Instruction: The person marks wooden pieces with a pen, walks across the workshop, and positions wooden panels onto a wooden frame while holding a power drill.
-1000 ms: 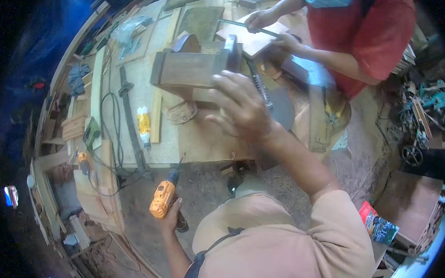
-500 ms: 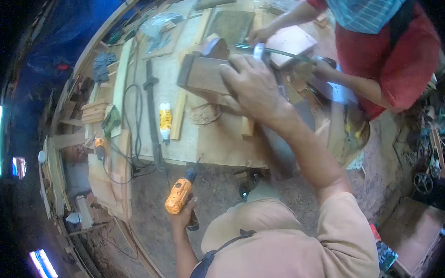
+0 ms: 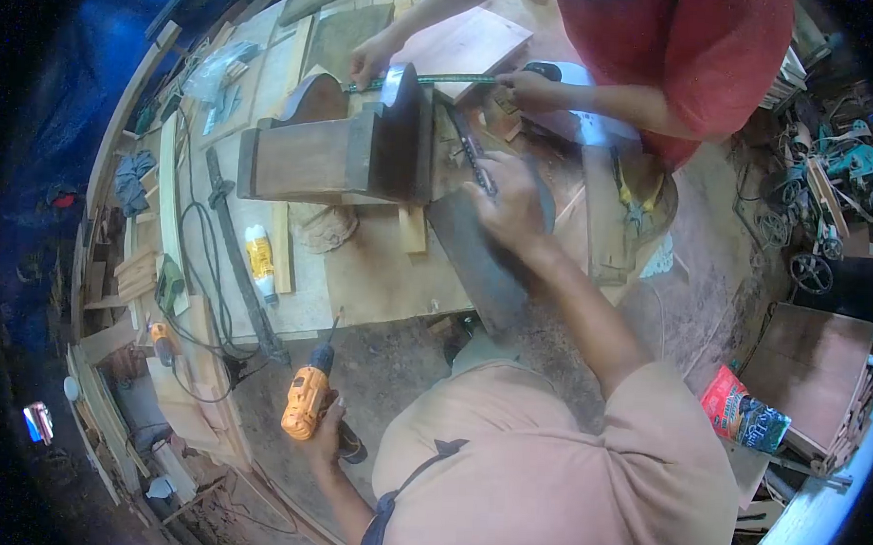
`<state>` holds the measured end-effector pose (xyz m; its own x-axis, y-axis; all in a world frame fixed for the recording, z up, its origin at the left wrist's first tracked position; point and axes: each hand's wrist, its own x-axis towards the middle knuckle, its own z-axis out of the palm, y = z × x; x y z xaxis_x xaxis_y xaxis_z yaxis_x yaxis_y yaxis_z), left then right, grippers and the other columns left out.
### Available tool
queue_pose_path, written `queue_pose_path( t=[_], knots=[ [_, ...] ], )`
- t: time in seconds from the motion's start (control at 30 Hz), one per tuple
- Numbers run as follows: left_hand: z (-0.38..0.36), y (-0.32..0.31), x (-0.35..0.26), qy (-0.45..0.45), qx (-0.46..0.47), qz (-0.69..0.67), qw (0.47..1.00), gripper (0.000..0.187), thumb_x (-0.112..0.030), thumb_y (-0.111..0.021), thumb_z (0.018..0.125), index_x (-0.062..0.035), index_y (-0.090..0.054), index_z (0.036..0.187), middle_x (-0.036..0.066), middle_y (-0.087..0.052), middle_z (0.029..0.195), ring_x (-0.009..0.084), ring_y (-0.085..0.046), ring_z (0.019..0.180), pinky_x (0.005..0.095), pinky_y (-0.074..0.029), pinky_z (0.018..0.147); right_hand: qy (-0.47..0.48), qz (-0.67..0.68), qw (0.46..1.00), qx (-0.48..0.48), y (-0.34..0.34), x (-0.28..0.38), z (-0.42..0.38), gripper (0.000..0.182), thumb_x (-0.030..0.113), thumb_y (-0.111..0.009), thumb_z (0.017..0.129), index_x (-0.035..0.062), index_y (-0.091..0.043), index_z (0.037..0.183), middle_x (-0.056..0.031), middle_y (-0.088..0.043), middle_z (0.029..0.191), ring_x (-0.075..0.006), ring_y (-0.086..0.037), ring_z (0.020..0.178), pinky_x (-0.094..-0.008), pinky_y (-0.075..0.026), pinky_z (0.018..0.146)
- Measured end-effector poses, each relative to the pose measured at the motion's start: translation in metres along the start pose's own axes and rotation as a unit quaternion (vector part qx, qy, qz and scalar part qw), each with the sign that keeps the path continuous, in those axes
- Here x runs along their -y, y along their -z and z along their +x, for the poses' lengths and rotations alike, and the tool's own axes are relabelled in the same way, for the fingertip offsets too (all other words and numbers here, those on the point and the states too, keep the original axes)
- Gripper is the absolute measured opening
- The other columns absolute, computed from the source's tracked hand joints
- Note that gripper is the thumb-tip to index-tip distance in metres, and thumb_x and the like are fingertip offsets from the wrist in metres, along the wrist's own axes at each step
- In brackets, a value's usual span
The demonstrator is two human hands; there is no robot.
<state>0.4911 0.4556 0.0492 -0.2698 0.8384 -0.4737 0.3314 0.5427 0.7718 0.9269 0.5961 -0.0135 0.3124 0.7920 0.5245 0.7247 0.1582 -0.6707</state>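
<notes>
My left hand [image 3: 324, 433] grips an orange cordless drill [image 3: 302, 403] low in front of the bench, its bit pointing up. My right hand [image 3: 510, 200] is closed around a slim dark pen-like tool [image 3: 478, 165] with pale markings, whose exact kind I cannot tell. Just left of that hand stands a dark brown wooden piece [image 3: 310, 160] with curved upright ends, resting on the bench. Across its far side, another person's hands [image 3: 373, 57] stretch a green tape measure [image 3: 455, 79]. Under my right forearm lies a dark flat board [image 3: 486, 250].
A yellow and white glue bottle [image 3: 260, 260] lies near a long bar clamp [image 3: 238, 249] and a black cable. Pliers with yellow handles [image 3: 636, 208] rest on wood at right. A pale board [image 3: 466, 45] lies at the back, and a red packet [image 3: 728, 394] is at lower right.
My right hand has left the wooden piece, moved right and now holds the slim tool. The view has shifted. The drill stays in my left hand.
</notes>
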Motion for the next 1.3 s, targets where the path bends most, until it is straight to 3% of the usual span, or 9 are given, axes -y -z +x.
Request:
queue_pose_path(
  t=[0.2,0.23,0.43,0.53,0.63,0.83,0.97,1.1,1.3],
  knots=[
    [0.015,0.010,0.023,0.011,0.016,0.023,1.000,0.043,-0.009,-0.082,0.081,-0.0021,-0.066,0.121,0.006,-0.072,0.105,0.0162,-0.068,0.090,0.0316,-0.055,0.079,-0.069,-0.156,0.967,0.189,0.022,-0.059,-0.013,0.045,0.024,-0.078,0.081,-0.0021,-0.064,0.115,-0.0253,-0.064,0.110,-0.0441,-0.059,0.104,-0.0514,-0.047,0.093],
    [0.013,0.011,0.017,0.020,0.004,0.027,0.999,0.043,-0.009,-0.082,0.081,-0.0021,-0.066,0.121,0.005,-0.071,0.104,0.0161,-0.067,0.090,0.0316,-0.054,0.080,-0.100,-0.125,0.966,0.204,0.026,-0.049,-0.011,0.047,0.028,-0.075,0.082,-0.0041,-0.065,0.115,-0.0294,-0.062,0.118,-0.0459,-0.057,0.113,-0.0497,-0.044,0.101],
    [0.005,0.005,0.000,0.003,0.018,0.114,0.993,0.048,-0.013,-0.082,0.080,-0.0044,-0.065,0.124,0.005,-0.071,0.109,0.0174,-0.067,0.098,0.0336,-0.054,0.086,0.016,-0.154,0.980,0.124,-0.007,-0.049,-0.054,0.060,0.023,-0.081,0.077,-0.0073,-0.057,0.123,-0.0256,-0.060,0.116,-0.0449,-0.056,0.109,-0.0507,-0.045,0.097],
    [0.004,0.002,0.005,-0.036,0.017,0.120,0.992,0.046,-0.014,-0.084,0.081,-0.0047,-0.066,0.123,0.004,-0.072,0.107,0.0180,-0.068,0.096,0.0334,-0.055,0.086,-0.059,-0.100,0.977,0.177,-0.004,-0.033,-0.056,0.071,0.017,-0.084,0.073,-0.0064,-0.050,0.131,-0.0262,-0.058,0.120,-0.0460,-0.055,0.111,-0.0503,-0.044,0.098],
    [0.007,0.002,0.015,-0.084,0.013,0.108,0.991,0.047,-0.017,-0.086,0.080,-0.0038,-0.068,0.121,0.005,-0.073,0.107,0.0180,-0.069,0.096,0.0334,-0.056,0.085,-0.027,-0.117,0.978,0.170,-0.006,-0.039,-0.066,0.080,0.012,-0.085,0.070,-0.0069,-0.046,0.137,-0.0281,-0.056,0.126,-0.0460,-0.054,0.114,-0.0503,-0.044,0.100],
    [0.006,0.013,0.001,-0.017,0.055,0.129,0.990,0.052,-0.017,-0.083,0.082,-0.0016,-0.063,0.127,0.009,-0.071,0.116,0.0180,-0.067,0.105,0.0328,-0.052,0.092,-0.032,-0.148,0.968,0.198,-0.004,-0.040,-0.066,0.084,0.013,-0.085,0.072,-0.0067,-0.042,0.141,-0.0294,-0.055,0.131,-0.0464,-0.053,0.118,-0.0498,-0.044,0.102],
    [0.022,0.029,0.010,-0.088,0.070,0.124,0.986,0.050,-0.022,-0.087,0.079,-0.0031,-0.068,0.121,0.007,-0.073,0.114,0.0196,-0.069,0.103,0.0350,-0.054,0.091,-0.091,-0.153,0.959,0.221,-0.006,-0.035,-0.066,0.086,0.013,-0.083,0.074,-0.0041,-0.039,0.146,-0.0317,-0.051,0.138,-0.0490,-0.051,0.122,-0.0514,-0.042,0.105],
    [0.037,0.048,0.001,-0.091,0.143,0.174,0.970,0.060,-0.017,-0.083,0.082,-0.0014,-0.059,0.134,0.012,-0.067,0.126,0.0203,-0.065,0.111,0.0345,-0.051,0.095,-0.080,-0.246,0.951,0.166,-0.011,-0.018,-0.075,0.087,0.014,-0.084,0.074,0.0019,-0.040,0.148,-0.0343,-0.045,0.142,-0.0531,-0.045,0.129,-0.0542,-0.040,0.108],
    [0.059,0.063,0.001,-0.292,0.143,0.152,0.933,0.071,-0.008,-0.085,0.077,-0.0003,-0.053,0.140,0.015,-0.067,0.129,0.0236,-0.065,0.116,0.0353,-0.050,0.101,0.009,-0.202,0.973,0.115,-0.027,0.041,-0.093,0.082,0.013,-0.083,0.070,0.0017,-0.045,0.143,-0.0300,-0.047,0.140,-0.0504,-0.047,0.126,-0.0534,-0.039,0.109]
  ],
)
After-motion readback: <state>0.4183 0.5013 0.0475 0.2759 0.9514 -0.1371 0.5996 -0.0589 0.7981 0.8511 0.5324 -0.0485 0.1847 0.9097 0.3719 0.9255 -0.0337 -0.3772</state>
